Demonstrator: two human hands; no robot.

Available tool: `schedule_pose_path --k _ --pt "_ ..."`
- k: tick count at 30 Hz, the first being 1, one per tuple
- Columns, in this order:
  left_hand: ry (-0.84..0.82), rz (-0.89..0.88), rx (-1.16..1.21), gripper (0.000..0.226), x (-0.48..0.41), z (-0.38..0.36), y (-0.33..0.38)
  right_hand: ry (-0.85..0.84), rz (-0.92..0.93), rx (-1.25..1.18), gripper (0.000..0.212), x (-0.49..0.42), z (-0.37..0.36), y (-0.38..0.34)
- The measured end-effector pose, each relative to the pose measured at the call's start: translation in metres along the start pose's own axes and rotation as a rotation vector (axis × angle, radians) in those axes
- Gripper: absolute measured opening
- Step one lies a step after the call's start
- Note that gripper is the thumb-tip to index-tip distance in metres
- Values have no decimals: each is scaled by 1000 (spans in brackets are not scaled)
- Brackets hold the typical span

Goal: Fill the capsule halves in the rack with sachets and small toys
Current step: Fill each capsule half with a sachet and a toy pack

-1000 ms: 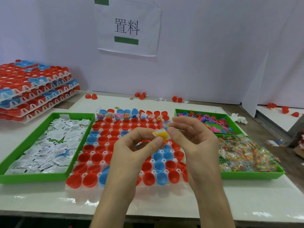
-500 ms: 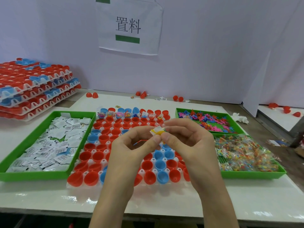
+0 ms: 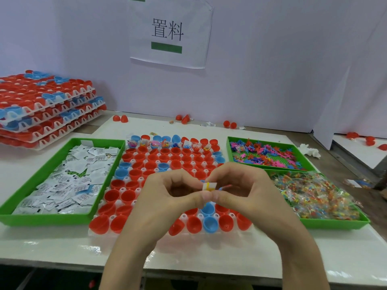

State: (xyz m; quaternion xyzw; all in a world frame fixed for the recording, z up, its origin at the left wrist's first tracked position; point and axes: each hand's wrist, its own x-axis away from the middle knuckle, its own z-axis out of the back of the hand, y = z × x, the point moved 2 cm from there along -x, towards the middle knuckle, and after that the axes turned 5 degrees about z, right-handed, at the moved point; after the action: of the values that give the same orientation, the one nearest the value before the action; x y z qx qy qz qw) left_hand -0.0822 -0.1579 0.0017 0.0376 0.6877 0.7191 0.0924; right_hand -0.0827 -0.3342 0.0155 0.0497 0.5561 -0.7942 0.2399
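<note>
- The left hand (image 3: 167,197) and the right hand (image 3: 247,191) meet above the rack (image 3: 183,216). Thumb and forefinger of each pinch one white sachet (image 3: 209,186) with a small yellow piece, so the fingers are narrow and closed on it.
- The sachet is in the air between the fingertips of both hands, not yet in any cup.
- I judge the step as preparing one filling before it goes into a capsule half.
- Beyond the fingers, only the farthest row of capsule halves (image 3: 167,144) has contents. The ones nearer to the fingers look empty, so much work remains.
- The next move, I think, must lower the bundle into an empty cup without losing the small piece.
- Left of the fingers stands a green tray of sachets (image 3: 41,219). Right of them are a tray of coloured toys (image 3: 229,147) and a tray of wrapped pieces (image 3: 335,223).
- All rests on a white table (image 3: 209,258). Far left is a stack of racks (image 3: 41,114), and a paper sign (image 3: 169,32) hangs on the pale wall.
</note>
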Motion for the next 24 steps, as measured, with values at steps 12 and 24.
schedule_pose_path --k 12,24 --pt "245 -107 12 35 7 21 10 97 55 277 17 -66 36 0" --pt "377 -155 43 10 7 42 -2 254 -191 638 19 -160 69 129"
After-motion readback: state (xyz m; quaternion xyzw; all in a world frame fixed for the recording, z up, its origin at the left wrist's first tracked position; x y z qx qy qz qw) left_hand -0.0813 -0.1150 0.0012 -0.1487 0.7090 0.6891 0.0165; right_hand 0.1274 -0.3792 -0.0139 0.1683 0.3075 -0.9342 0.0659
